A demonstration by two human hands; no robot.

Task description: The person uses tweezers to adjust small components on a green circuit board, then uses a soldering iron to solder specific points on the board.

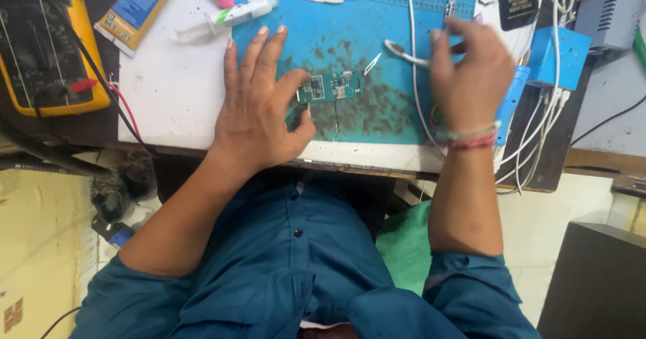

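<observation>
Teal sleeves (pixel 282 272) fill the near edge. At 12 o'clock of them the left hand (pixel 259 113) lies flat, fingers spread, thumb touching a small green circuit board (pixel 328 87) on the blue mat (pixel 397 56). Right hand (pixel 471 70), at 3 o'clock of the board, pinches metal tweezers (pixel 404 53).

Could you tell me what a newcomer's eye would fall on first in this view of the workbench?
First, the small green circuit board at the middle of the stained blue mat, steadied at its left end by the left hand. Next, the right hand raised over the mat's right side, holding a slim white-handled tool. A yellow meter sits at the far left.
</observation>
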